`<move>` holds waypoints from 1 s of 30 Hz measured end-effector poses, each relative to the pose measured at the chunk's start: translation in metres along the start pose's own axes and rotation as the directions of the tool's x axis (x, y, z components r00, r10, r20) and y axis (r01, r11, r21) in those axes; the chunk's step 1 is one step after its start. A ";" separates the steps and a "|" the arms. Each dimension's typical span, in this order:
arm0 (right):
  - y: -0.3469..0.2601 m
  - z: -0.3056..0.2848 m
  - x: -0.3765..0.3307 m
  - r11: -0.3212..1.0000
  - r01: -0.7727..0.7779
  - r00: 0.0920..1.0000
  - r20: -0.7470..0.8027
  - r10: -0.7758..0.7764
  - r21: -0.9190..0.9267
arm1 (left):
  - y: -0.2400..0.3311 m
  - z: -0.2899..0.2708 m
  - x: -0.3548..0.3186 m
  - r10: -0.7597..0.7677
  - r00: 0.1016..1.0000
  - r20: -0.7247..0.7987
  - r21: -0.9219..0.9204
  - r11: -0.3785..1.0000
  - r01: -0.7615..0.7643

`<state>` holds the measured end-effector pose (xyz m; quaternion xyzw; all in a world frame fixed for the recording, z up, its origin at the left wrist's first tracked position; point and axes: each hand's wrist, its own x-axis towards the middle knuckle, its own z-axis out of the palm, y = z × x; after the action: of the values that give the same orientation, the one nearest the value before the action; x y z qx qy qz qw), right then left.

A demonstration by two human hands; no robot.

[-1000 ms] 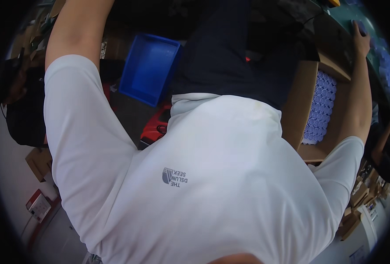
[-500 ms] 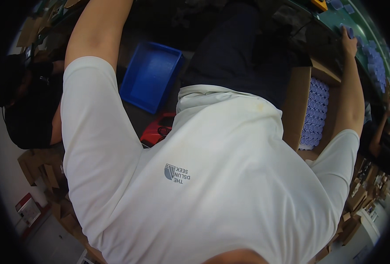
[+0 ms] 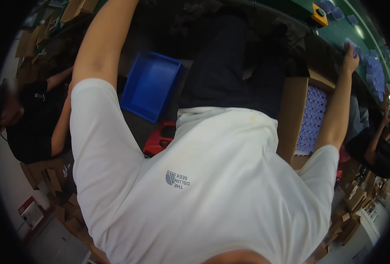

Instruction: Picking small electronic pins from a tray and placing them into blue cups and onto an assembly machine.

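- While the person's right hand (image 3: pixel 349 55) reaches far right to the green conveyor belt (image 3: pixel 336 31), its fingers touch a small pale-blue plastic cap (image 3: pixel 352 44); a firm grasp cannot be told.
- The left hand is out of view.
- Beside it, the brown cardboard box (image 3: pixel 292 110) already shows many rows of caps, apparently mostly filled; more caps (image 3: pixel 373 66) lie on the belt.

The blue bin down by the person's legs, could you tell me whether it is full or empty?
Empty: the blue bin shows only its bare blue floor and walls.
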<state>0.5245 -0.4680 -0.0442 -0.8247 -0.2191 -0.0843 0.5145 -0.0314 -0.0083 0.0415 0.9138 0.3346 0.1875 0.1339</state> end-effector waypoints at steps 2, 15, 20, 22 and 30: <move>-0.004 -0.016 -0.016 0.920 0.097 0.988 -0.149 -0.043 0.379 | 0.013 0.018 0.011 -0.154 0.983 0.100 -0.276 0.945 0.176; -0.246 0.129 -0.094 0.669 0.634 0.720 0.018 -0.693 0.387 | 0.031 0.047 -0.010 -0.057 0.989 -0.139 -0.304 0.953 0.013; -0.258 0.143 -0.079 0.650 0.721 0.667 0.014 -0.745 0.240 | 0.033 0.049 -0.010 -0.091 0.989 -0.114 -0.322 0.945 0.050; -0.255 0.143 -0.079 0.686 0.699 0.694 0.039 -0.719 0.201 | 0.033 0.049 -0.010 -0.099 0.989 -0.113 -0.314 0.948 0.059; -0.268 0.134 -0.079 0.785 0.619 0.734 0.342 -0.587 0.020 | 0.028 0.046 -0.011 -0.164 0.979 -0.125 -0.441 0.893 0.093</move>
<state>0.3223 -0.2707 0.0836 -0.7344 -0.5532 -0.1177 0.3753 -0.0036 -0.0419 0.0078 0.8191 0.3541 0.3198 0.3185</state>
